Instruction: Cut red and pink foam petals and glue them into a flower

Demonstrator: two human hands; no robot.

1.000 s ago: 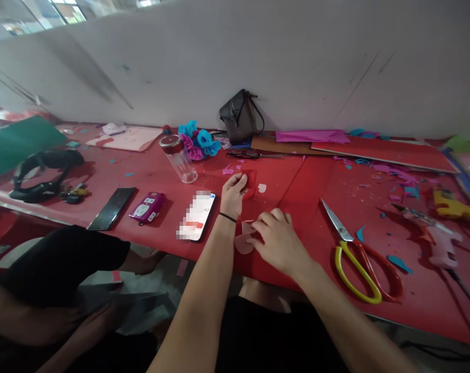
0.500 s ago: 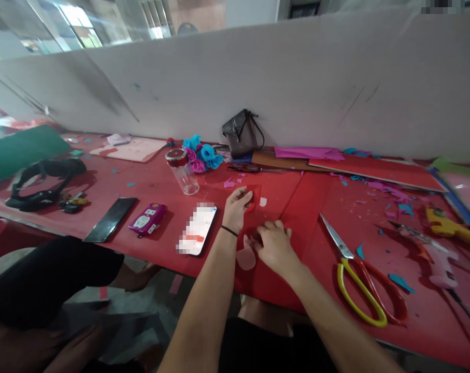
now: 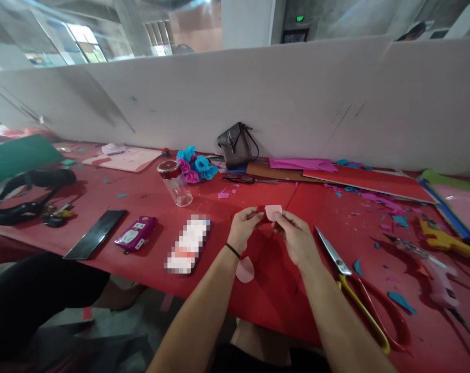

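My right hand (image 3: 296,239) pinches a small pink paper piece (image 3: 273,212), straight along its top edge and rounded below. Close beside it, my left hand (image 3: 243,228) has thumb and fingers drawn together at what looks like a small red piece, mostly hidden and hard to tell from the red tabletop. A larger rounded pink paper piece (image 3: 245,270) lies on the table by my left wrist. To the right of my right forearm are large scissors (image 3: 338,257) with yellow and red handles, partly covered by that arm.
Left of my hands lie a phone (image 3: 188,246), a purple pouch (image 3: 136,234) and a dark flat slab (image 3: 96,234). Behind stand a lidded glass jar (image 3: 178,189), blue-pink paper flowers (image 3: 198,165) and a bag (image 3: 237,146). Glue guns (image 3: 429,272) lie right. A person sits left.
My right hand has risen from the table beside the larger pink piece and now grips the small pink piece. Both hands have come together. The view has tilted up slightly.
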